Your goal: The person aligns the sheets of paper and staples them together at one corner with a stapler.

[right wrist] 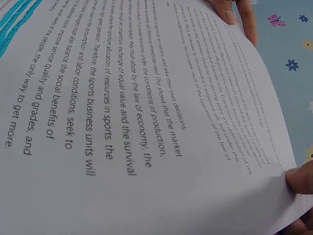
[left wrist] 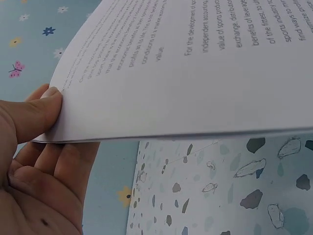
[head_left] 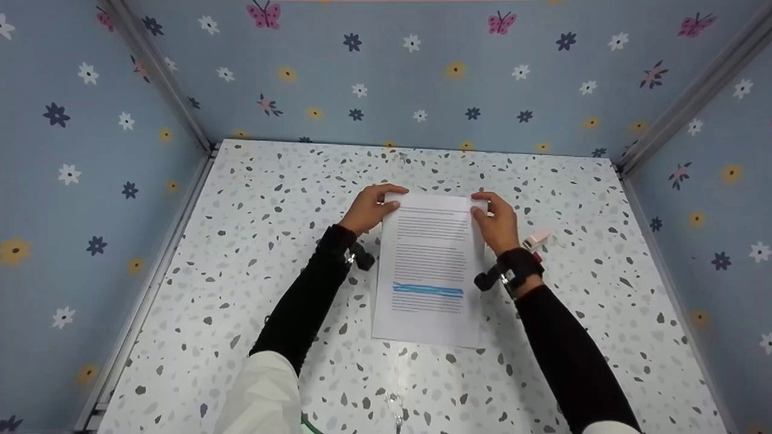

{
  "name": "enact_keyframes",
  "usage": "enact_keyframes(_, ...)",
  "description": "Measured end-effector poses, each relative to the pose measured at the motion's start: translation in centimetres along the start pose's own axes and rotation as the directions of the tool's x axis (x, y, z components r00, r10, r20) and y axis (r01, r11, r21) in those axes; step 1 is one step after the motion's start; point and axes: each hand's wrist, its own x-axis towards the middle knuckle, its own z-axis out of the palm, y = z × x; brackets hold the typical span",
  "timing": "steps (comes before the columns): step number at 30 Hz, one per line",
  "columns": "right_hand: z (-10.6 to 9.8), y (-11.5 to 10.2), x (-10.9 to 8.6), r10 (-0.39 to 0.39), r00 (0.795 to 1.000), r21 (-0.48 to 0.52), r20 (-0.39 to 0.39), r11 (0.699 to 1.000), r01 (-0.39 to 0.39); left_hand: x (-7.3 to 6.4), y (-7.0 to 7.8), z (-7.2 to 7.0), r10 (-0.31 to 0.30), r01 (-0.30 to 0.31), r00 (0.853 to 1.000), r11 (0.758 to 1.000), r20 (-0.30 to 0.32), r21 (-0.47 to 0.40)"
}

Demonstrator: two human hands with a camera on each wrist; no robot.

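Observation:
Several stacked sheets of printed paper point(head_left: 431, 325) are held up by both hands, with lines of text and a blue highlighted band point(head_left: 428, 290) low on the top sheet. My left hand point(head_left: 369, 208) pinches the upper left corner; in the left wrist view its thumb point(left wrist: 49, 105) lies on top and the fingers are beneath. At the upper right corner my right hand point(head_left: 497, 223) pinches the paper, its thumb point(right wrist: 299, 178) on the printed face. The left wrist view shows the side edge of the sheets raised over the table.
The speckled white table point(head_left: 253, 241) runs back to a blue flowered wall point(head_left: 386, 78), with more panels on both sides. A pale pink and white small object point(head_left: 537, 238) lies just right of my right wrist. A green cord point(head_left: 310, 424) shows at the front edge.

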Motion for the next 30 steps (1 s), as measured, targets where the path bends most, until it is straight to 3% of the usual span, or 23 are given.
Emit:
enact_keyframes(7, 0.0, 0.3, -0.1, -0.003, 1.000, 0.022, 0.019, 1.000, 0.002, -0.1, -0.4, 0.0, -0.014, 0.014, 1.000, 1.000, -0.011, -0.020)
enact_keyframes(10, -0.1, 0.4, -0.1, 0.041, 0.998, 0.115, 0.045, 0.992, -0.046, -0.1, -0.6, 0.0, -0.006, 0.006, 1.000, 0.999, -0.019, -0.038)
enact_keyframes(15, 0.0, 0.8, -0.3, 0.171, 0.980, 0.331, 0.097, 0.923, -0.194, -0.4, -1.1, 0.0, 0.011, -0.012, 1.000, 0.995, -0.012, -0.095)
enact_keyframes(26, 0.0, 0.9, -0.5, 0.180, 0.981, 0.335, 0.075, 0.922, -0.194, -0.5, -1.6, 0.0, -0.036, 0.035, 0.999, 0.981, -0.002, -0.193)
enact_keyframes(30, 0.0, 1.1, -0.5, 0.178, 0.982, 0.337, 0.070, 0.922, -0.191, -1.0, -2.1, 0.0, -0.129, 0.120, 0.992, 0.948, -0.010, -0.296)
